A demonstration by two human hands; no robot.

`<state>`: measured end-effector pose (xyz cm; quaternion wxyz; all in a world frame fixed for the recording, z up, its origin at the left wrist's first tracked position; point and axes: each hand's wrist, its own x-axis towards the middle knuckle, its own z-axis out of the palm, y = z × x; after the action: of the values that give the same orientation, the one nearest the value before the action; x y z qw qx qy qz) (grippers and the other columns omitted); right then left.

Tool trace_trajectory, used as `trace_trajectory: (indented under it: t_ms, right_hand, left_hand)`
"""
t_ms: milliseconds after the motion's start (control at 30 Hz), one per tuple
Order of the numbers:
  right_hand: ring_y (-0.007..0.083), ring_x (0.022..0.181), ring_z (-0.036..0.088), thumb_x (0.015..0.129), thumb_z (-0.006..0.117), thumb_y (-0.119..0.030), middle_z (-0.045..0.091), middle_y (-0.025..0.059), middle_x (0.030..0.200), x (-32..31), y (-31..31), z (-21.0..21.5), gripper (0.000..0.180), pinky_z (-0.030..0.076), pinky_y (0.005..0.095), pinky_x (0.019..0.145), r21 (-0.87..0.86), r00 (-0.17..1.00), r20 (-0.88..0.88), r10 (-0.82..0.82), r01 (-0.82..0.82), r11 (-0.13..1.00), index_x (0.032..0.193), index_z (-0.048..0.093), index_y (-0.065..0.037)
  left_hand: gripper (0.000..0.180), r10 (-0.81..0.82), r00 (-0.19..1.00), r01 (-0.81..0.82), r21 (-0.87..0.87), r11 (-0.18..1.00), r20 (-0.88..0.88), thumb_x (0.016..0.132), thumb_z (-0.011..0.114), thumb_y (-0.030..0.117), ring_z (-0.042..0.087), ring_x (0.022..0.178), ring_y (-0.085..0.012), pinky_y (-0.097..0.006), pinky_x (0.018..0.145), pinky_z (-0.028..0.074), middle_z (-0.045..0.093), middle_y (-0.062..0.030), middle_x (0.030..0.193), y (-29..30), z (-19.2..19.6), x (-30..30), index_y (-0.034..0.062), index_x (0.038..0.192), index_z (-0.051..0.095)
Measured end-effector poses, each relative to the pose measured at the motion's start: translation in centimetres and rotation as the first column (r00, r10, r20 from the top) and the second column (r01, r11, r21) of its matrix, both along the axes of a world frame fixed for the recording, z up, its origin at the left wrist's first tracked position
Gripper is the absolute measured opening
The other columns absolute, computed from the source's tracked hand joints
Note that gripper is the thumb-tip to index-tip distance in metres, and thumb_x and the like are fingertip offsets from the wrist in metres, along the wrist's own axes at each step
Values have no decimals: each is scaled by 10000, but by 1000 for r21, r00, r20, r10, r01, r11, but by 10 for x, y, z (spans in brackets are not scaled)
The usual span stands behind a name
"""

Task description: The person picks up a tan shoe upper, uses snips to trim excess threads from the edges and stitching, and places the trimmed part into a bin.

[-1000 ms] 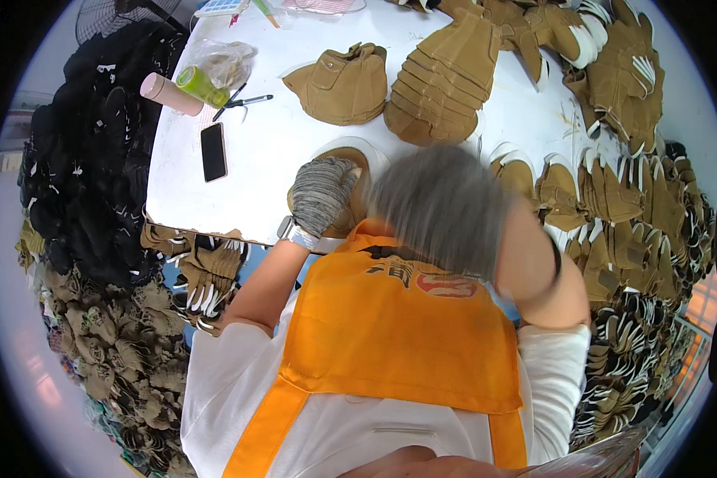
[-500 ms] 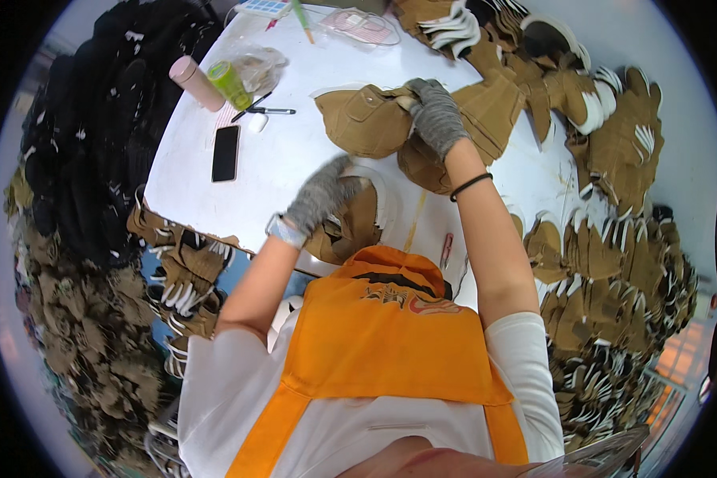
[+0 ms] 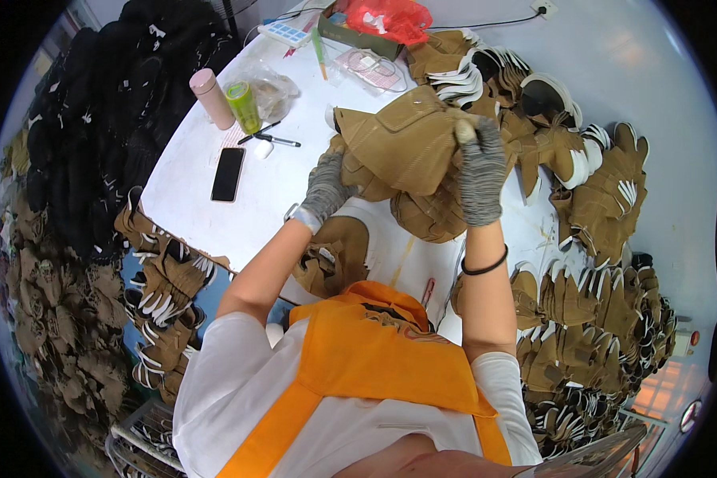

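A wide brown stitched fabric piece (image 3: 410, 139) is held up over the white table. My right hand (image 3: 483, 171), in a grey knit glove, pinches its right edge with the thumb on top. My left hand (image 3: 327, 185), gloved alike, grips brown fabric at the lower left; its fingertips are partly hidden. Whether both hands hold one piece or overlapping pieces, I cannot tell. Just below lies another brown stitched piece (image 3: 430, 217). Nearer my apron, a folded brown piece (image 3: 338, 255) with a pale edge rests at the table's front.
On the white table (image 3: 187, 171) are a phone (image 3: 227, 174), pens (image 3: 279, 140), a pink bottle (image 3: 211, 97) and a green cup (image 3: 243, 107). Brown white-edged pieces (image 3: 605, 187) are heaped at right. A black pile (image 3: 95, 135) stands left. A red-handled tool (image 3: 428, 291) lies near my apron.
My left hand has moved up from the near folded piece to the fabric above. The held brown piece is now raised and spread wide, and my right hand has shifted right and nearer.
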<state>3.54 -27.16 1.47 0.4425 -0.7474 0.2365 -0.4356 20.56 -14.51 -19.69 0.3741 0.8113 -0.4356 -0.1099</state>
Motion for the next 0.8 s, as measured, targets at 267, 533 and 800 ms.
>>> trace_trajectory:
  t_ms: [267,533,800]
  right_hand:
    - [141,846,528,910,576,-220,603,33,905,-38,18,39,210,426,275,811,46,993,77,-95,91,995,963,625,-23]
    - [146,906,617,828,666,-117,678,78,1024,-94,65,48,226,475,255,828,28,997,32,-70,69,997,1042,680,-46]
    - [194,1019,554,771,737,-244,588,73,1095,-187,64,56,439,449,339,890,77,935,324,-147,128,989,1126,584,-35]
  left_hand:
    - [687,-736,-113,-268,-693,670,-668,918,484,487,423,1263,-293,-416,1053,361,417,-158,1376,31,160,-60,30,1397,302]
    - [661,-725,-179,-278,-673,686,-665,923,489,458,396,1282,-320,-465,1082,331,389,-164,1394,35,203,-107,46,1402,292]
    - [602,-654,-178,-83,-651,754,-735,937,501,391,422,1255,-316,-463,1032,391,425,-170,1353,35,190,-150,29,1378,310]
